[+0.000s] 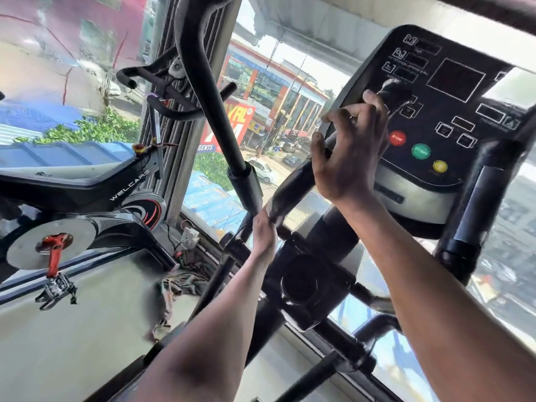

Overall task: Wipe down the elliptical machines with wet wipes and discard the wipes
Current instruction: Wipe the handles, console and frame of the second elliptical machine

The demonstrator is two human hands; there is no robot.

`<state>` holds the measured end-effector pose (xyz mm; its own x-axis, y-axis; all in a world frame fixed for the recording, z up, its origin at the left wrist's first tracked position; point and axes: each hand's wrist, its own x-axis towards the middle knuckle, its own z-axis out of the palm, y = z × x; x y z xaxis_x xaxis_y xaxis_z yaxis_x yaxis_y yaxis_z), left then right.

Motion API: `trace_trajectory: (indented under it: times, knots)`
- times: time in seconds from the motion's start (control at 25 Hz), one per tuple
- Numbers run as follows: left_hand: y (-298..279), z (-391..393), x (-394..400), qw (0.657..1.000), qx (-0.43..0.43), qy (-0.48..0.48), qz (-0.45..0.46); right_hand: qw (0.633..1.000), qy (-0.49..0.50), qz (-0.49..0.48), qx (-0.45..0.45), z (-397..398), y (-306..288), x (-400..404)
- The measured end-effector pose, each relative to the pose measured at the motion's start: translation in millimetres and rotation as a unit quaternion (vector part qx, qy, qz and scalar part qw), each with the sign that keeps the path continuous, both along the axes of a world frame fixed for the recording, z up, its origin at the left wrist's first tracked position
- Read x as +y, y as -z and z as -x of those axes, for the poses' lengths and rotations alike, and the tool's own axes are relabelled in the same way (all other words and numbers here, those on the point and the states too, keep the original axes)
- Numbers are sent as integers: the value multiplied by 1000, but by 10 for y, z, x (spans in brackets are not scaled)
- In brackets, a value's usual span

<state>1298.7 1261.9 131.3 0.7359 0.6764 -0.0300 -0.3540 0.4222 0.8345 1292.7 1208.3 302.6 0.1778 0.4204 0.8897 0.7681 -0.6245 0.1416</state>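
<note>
Both hands on the elliptical machine; no wipe can be made out.

Right hand grips the inner handlebar, fingers curled beside the console. Left hand is clenched on that bar's lower end. An exercise bike stands well apart, left, by the window.

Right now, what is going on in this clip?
A person stands at a black elliptical machine by a window. The left hand is closed around the lower end of a black padded handlebar, pinching what may be a wipe, though blur makes that uncertain. The right hand reaches up to the left edge of the black control console with red, green and yellow round buttons, fingers curled near its edge. A black spin bike stands to the left, untouched.
</note>
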Motion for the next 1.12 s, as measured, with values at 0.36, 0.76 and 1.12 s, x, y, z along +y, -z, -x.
trace_trajectory:
  times: [0.36,0.76,1.12]
  knots:
    - [-331,339,-31,999,-39,-25,3,1000,9,2,16,97,-5,-35]
    - [-705,1163,-155,970,-130,-27,-203,950,-203,-172,165,638,558,-296]
    - [-971,1264,-264,958,-109,-64,-258,885,-218,-280,300,582,1117,-277]
